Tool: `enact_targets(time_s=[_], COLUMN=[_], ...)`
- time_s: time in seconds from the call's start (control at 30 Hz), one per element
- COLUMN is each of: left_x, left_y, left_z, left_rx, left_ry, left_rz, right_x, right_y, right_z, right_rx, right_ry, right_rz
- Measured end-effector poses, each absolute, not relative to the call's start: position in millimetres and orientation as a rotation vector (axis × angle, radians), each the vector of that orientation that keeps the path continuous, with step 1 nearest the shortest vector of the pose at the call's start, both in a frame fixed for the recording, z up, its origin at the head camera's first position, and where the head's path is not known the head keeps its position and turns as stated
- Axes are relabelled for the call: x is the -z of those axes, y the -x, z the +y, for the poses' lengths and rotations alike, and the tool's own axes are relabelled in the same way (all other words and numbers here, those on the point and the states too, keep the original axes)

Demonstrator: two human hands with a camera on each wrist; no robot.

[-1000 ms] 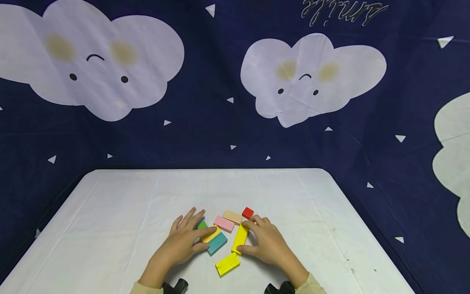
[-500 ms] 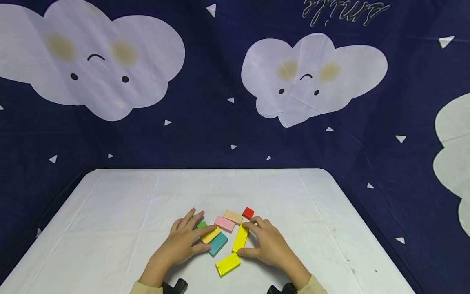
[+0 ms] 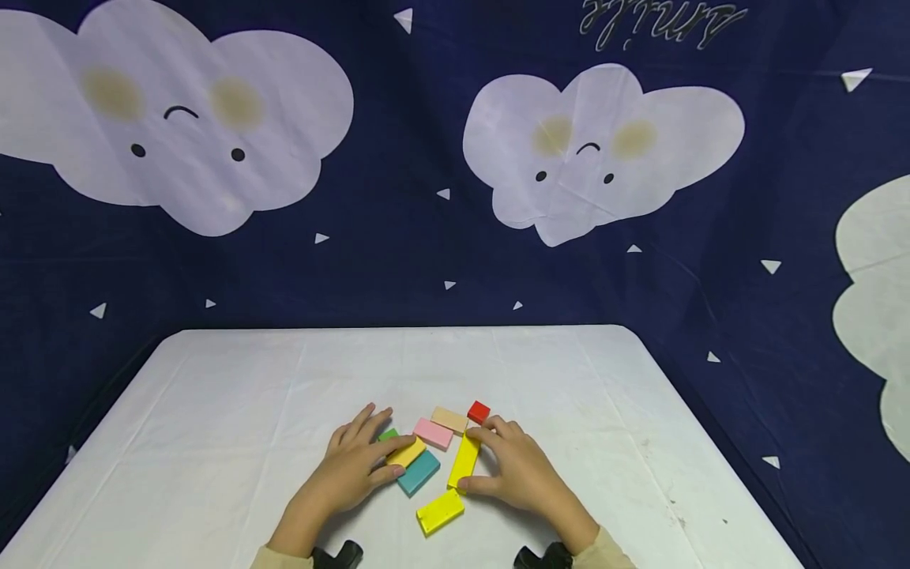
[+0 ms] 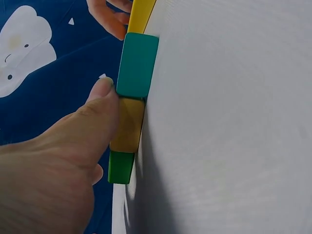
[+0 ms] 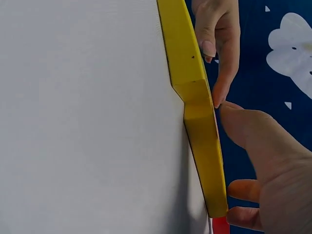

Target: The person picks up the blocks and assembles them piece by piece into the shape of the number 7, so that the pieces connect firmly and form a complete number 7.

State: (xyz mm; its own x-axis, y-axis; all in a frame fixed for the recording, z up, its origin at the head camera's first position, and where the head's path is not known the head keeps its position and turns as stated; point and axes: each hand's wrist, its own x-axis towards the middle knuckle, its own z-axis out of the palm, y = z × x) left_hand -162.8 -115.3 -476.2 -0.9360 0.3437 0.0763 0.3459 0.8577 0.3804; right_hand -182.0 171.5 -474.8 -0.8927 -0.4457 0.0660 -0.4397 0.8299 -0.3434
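Note:
My left hand (image 3: 350,468) rests on a row of small blocks, fingers spread and straight. Its index finger lies along the amber block (image 3: 407,454), and its thumb touches the teal block (image 3: 419,474). A green block (image 4: 121,168) adjoins the amber one, mostly under the fingers in the head view. My right hand (image 3: 522,466) holds a long bright-yellow block (image 3: 464,462) lengthwise, thumb at the near end and index finger at the far end. A second bright-yellow block (image 3: 440,512) meets that near end at an angle.
Beyond the hands lie a pink block (image 3: 433,434), a tan block (image 3: 450,420) and a red block (image 3: 479,412), forming a slanting line. All blocks lie on a white-covered table (image 3: 213,411). A dark blue cloth (image 3: 405,261) with clouds hangs behind it.
Both hands stay at the same blocks with nearly the same posture. The left thumb has shifted slightly on the teal block; the view has drifted a little.

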Motion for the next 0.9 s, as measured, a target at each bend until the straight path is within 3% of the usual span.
enact_targets(time_s=[0.9], left_x=[481], left_y=[163], left_z=[-120], left_rx=[0.672], left_ry=[0.715], left_rz=[-2.931], right_x=[460], right_y=[250], right_z=[153], right_rx=[0.494], right_ry=[0.880], right_rz=[2.847])
